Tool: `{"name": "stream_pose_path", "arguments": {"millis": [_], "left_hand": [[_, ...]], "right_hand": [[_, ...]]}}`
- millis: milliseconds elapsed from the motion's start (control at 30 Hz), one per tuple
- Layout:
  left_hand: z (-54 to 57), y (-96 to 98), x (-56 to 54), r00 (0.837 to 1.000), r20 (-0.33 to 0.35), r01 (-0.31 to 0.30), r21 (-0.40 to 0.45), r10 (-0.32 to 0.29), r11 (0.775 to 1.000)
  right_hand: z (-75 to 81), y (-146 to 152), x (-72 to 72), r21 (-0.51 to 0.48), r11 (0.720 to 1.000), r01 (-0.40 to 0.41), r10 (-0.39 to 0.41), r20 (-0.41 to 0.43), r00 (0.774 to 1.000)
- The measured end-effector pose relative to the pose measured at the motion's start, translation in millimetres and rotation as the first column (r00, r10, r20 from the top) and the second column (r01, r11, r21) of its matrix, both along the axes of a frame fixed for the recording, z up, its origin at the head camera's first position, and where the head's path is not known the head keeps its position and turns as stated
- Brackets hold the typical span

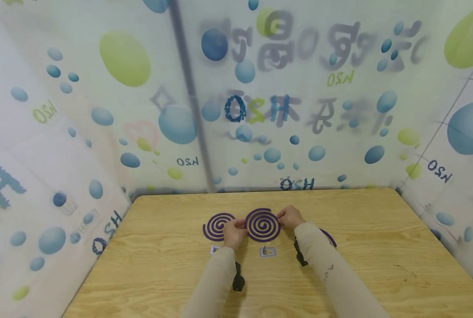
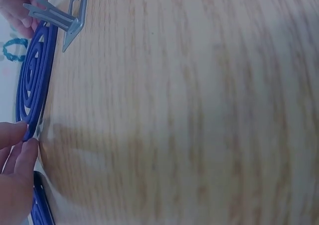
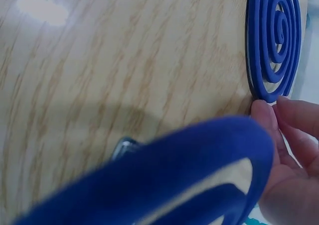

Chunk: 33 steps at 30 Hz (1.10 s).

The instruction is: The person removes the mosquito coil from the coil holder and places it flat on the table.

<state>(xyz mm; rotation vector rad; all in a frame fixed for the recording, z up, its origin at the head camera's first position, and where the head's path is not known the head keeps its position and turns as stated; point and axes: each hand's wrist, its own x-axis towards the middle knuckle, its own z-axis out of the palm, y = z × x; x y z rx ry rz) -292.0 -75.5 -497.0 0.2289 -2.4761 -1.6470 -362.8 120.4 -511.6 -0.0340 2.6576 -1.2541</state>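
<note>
In the head view, a purple spiral mosquito coil [image 1: 262, 225] lies between both hands, in the middle of the wooden table. My left hand [image 1: 233, 235] pinches its left edge; thumb and fingertips meet at the rim in the left wrist view, where the coil [image 2: 36, 75] looks blue. The opposite edge is pinched by my right hand [image 1: 291, 217], also seen close up in the right wrist view as a hand [image 3: 289, 160] at the coil's rim. Just on the near side of this coil sits a small metal stand [image 1: 267, 251] with an upright prong.
A second coil [image 1: 212, 227] lies left, partly behind my left hand, with another metal stand [image 1: 214, 250] before it. To the right, a third coil [image 1: 330, 237] is mostly hidden by my right sleeve. A patterned curtain [image 1: 260, 154] borders the table's far edge.
</note>
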Motion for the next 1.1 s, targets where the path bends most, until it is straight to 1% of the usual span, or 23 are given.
{"name": "stream_pose_path", "arguments": {"millis": [33, 67, 100, 133, 200, 233, 267, 300, 333, 367, 400, 433, 467, 533, 600, 633, 667, 733, 767, 900, 967, 1100], "left_hand": [[0.2, 0.3, -0.1, 1.0, 0.004, -0.002, 0.001, 0.002, 1.0], [0.8, 0.6, 0.0, 1.0, 0.01, -0.006, 0.002, 0.006, 1.0], [0.9, 1.0, 0.0, 1.0, 0.011, -0.008, -0.003, 0.008, 1.0], [1.2, 1.3, 0.0, 1.0, 0.016, -0.013, -0.005, 0.013, 1.0], [1.2, 1.7, -0.4, 1.0, 0.022, -0.02, -0.007, 0.02, 1.0], [1.2, 1.9, -0.6, 0.999, 0.028, -0.025, -0.008, 0.026, 1.0], [1.0, 1.9, -0.7, 0.999, 0.027, -0.026, -0.01, 0.026, 1.0], [0.6, 1.9, -0.9, 0.999, 0.026, -0.025, -0.013, 0.026, 1.0], [0.6, 1.7, -1.0, 0.999, 0.029, -0.026, -0.009, 0.026, 1.0], [0.8, 1.5, -0.9, 0.999, 0.026, -0.022, -0.005, 0.022, 1.0], [1.0, 1.2, -0.7, 1.0, 0.018, -0.016, -0.004, 0.016, 1.0], [1.5, 0.7, -0.3, 1.0, 0.012, -0.009, 0.006, 0.009, 1.0], [2.1, 0.1, -0.2, 1.0, 0.007, -0.003, 0.022, 0.003, 1.0], [3.2, -1.9, -0.2, 1.0, 0.0, 0.007, 0.049, -0.007, 0.999], [4.0, -4.3, -0.7, 1.0, -0.008, 0.017, 0.073, -0.016, 0.997], [4.3, -5.5, -0.9, 1.0, -0.004, 0.018, 0.087, -0.018, 0.996], [4.8, -6.7, -1.2, 1.0, -0.003, 0.021, 0.092, -0.021, 0.996], [5.9, -8.5, -1.5, 0.999, 0.003, 0.032, 0.1, -0.032, 0.995], [6.9, -9.2, -1.4, 0.999, -0.004, 0.042, 0.096, -0.042, 0.995], [12.8, -9.4, -0.3, 0.997, -0.009, 0.075, 0.109, -0.074, 0.991], [17.2, -8.6, 1.0, 0.995, -0.017, 0.099, 0.124, -0.098, 0.987], [25.5, -6.0, 5.0, 0.988, -0.014, 0.153, 0.172, -0.153, 0.973]], "right_hand": [[8.1, -2.4, 3.8, 0.013, 1.0, 0.014, -0.015, 0.023, 1.0], [10.2, -1.7, 6.0, 0.003, 1.0, -0.002, 0.002, -0.001, 1.0], [-1.4, 2.3, -1.1, -0.015, 1.0, -0.026, 0.026, -0.031, 0.999], [-16.8, 7.5, -10.3, -0.043, 0.997, -0.056, 0.053, -0.065, 0.996], [-41.7, 14.4, -30.0, -0.078, 0.994, -0.076, 0.072, -0.049, 0.996], [-57.5, 18.9, -40.0, -0.099, 0.99, -0.099, 0.092, -0.073, 0.993], [-67.3, 20.9, -47.0, -0.11, 0.99, -0.092, 0.086, -0.062, 0.994], [-80.3, 22.8, -57.1, -0.113, 0.991, -0.077, 0.074, -0.034, 0.997], [-79.7, 21.8, -58.5, -0.115, 0.992, -0.059, 0.06, 0.005, 0.998], [-75.5, 19.9, -57.6, -0.109, 0.993, -0.037, 0.042, 0.043, 0.998], [-80.3, 22.1, -59.3, -0.155, 0.986, -0.054, 0.058, 0.018, 0.998], [-81.8, 23.9, -59.3, -0.183, 0.981, -0.066, 0.068, 0.002, 0.998], [-68.9, 21.2, -52.3, -0.186, 0.982, -0.041, 0.05, 0.042, 0.998], [-47.1, 19.7, -38.1, -0.218, 0.975, -0.044, 0.057, 0.055, 0.997], [-19.7, 17.0, -18.9, -0.241, 0.97, -0.019, 0.038, 0.077, 0.996], [-0.2, 13.1, -7.5, -0.207, 0.978, 0.015, 0.01, 0.119, 0.993], [17.2, 10.5, 3.4, -0.201, 0.979, 0.03, 0.0, 0.148, 0.989], [35.9, 10.7, 17.5, -0.225, 0.974, 0.019, 0.015, 0.151, 0.988], [46.0, 10.2, 24.2, -0.244, 0.969, 0.026, 0.015, 0.166, 0.986], [72.8, 11.8, 42.6, -0.329, 0.944, 0.003, 0.058, 0.174, 0.983], [81.9, 13.7, 48.1, -0.374, 0.927, -0.005, 0.074, 0.17, 0.983], [74.5, 23.7, 43.8, -0.436, 0.899, -0.044, 0.117, 0.141, 0.983]]}}
